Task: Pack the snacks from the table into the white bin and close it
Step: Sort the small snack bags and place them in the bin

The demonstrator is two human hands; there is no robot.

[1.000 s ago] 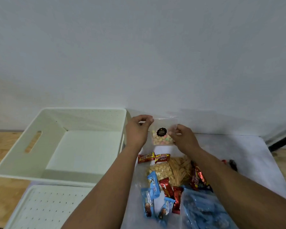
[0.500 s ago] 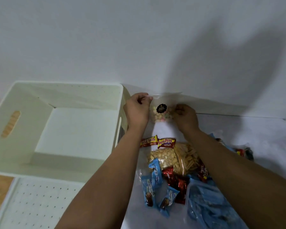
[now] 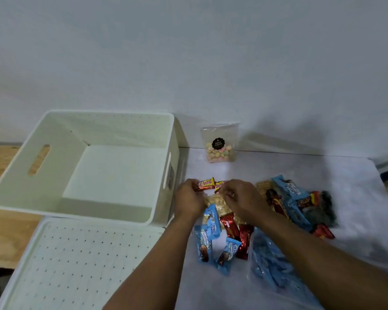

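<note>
A: What are the hands doing?

B: The left hand (image 3: 188, 199) has its grip pinched on the end of a small red-and-yellow wrapped chocolate bar (image 3: 206, 183). The right hand (image 3: 242, 199) sits just beside it with fingers curled down onto the snack pile; a second red-and-yellow wrapped bar (image 3: 219, 185) shows at its fingertips, but I cannot tell whether that grip is pressed on it or on the bag beneath.

A: What lies under them?

B: A clear plastic bag of pale round crackers (image 3: 215, 202), partly hidden by both hands. Toward the person are blue wafer packets (image 3: 207, 239) and shiny red foil packets (image 3: 227, 223), and nearer the right forearm a large clear bag of blue packets (image 3: 271, 262). To the right is a heap of more blue and red wrappers (image 3: 296, 198), somewhat blurred.

A: Anything apart from the pile?

B: A clear pouch of pastel biscuits with a round black label (image 3: 220, 143) stands upright against the wall, well apart from the hands.

A: And the bin?

B: The open white plastic bin with slot handles (image 3: 43, 128) stands left of the snacks, nothing inside it. Its white perforated lid (image 3: 76, 260) lies flat in front of it. All rest on the white-covered bench (image 3: 356, 180).
</note>
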